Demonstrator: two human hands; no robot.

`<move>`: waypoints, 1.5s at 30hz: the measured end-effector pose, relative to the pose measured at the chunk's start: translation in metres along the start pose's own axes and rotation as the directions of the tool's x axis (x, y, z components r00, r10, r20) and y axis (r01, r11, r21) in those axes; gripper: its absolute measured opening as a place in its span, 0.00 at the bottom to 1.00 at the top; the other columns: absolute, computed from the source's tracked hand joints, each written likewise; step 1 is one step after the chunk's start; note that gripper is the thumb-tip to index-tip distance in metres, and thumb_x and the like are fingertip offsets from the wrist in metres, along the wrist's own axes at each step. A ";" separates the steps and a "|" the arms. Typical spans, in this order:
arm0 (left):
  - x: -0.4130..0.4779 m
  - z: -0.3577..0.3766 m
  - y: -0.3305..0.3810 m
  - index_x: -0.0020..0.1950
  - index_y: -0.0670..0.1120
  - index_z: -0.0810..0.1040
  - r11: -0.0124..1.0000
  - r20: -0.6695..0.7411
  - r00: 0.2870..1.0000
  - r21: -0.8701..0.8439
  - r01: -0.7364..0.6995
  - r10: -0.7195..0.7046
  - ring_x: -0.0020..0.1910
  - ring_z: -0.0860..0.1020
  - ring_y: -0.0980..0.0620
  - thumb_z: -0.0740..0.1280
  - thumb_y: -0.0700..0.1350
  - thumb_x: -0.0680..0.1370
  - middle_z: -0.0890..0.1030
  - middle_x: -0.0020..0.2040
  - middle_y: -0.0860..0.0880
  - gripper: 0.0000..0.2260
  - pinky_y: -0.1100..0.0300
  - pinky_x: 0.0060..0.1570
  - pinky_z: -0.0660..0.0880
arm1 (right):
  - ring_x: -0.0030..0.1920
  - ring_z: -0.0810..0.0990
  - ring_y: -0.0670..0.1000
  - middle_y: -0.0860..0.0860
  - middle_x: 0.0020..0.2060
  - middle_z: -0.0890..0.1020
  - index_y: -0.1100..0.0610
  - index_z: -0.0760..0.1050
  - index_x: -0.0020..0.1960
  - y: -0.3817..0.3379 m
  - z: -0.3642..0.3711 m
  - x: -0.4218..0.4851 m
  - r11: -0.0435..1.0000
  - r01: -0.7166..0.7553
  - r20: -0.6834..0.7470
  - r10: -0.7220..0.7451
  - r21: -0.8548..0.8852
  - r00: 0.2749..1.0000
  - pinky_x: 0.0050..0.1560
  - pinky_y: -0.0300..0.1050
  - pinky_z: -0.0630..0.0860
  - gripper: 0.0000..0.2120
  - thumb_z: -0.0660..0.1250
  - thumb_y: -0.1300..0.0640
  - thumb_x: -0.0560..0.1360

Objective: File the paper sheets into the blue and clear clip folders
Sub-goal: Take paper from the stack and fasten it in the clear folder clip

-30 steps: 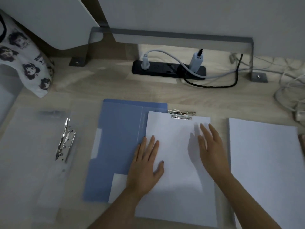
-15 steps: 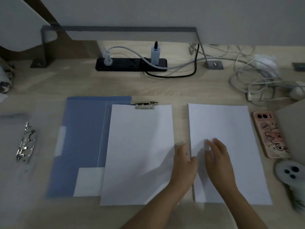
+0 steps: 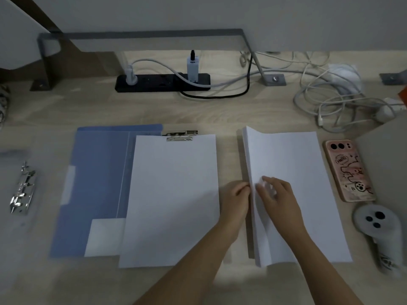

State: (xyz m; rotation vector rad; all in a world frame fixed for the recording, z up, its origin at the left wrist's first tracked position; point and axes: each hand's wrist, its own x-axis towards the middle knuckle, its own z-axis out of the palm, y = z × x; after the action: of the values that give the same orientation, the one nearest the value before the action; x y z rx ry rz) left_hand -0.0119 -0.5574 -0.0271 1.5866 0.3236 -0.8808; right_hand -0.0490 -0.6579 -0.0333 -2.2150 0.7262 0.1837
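The blue clip folder (image 3: 97,183) lies open on the desk, with white sheets (image 3: 171,199) lying on its right half under the metal clip (image 3: 180,135). To the right sits a loose paper stack (image 3: 293,172); the left edge of its top sheets is lifted and curled. My left hand (image 3: 235,201) pinches that lifted edge from the left. My right hand (image 3: 275,197) rests on the stack with its fingertips at the same edge. The clear clip folder (image 3: 13,238) lies open at the far left, its metal clip (image 3: 22,190) showing.
A phone in a pink case (image 3: 348,170) and a white controller (image 3: 378,230) lie right of the stack. A black power strip (image 3: 163,82) and tangled white cables (image 3: 330,100) run along the back of the desk.
Both hands left the sheets on the blue folder and moved right to the loose stack, whose left edge is now lifted. The view swung to the right.
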 end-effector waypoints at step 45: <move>-0.011 0.014 -0.013 0.59 0.65 0.70 0.984 -0.065 0.982 0.037 -0.177 0.179 0.44 0.76 0.67 0.57 0.47 0.81 0.76 0.47 0.63 0.13 0.75 0.44 0.74 | 0.64 0.72 0.50 0.53 0.67 0.73 0.58 0.72 0.65 0.005 -0.006 -0.001 0.983 -0.051 -0.034 0.058 0.178 0.998 0.58 0.36 0.63 0.18 0.57 0.53 0.79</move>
State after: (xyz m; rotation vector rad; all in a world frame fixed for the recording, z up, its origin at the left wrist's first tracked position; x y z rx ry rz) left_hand -0.0331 -0.5649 -0.0286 1.6488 0.2127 -0.6982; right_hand -0.0529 -0.6643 -0.0319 -2.0364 0.7940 0.0988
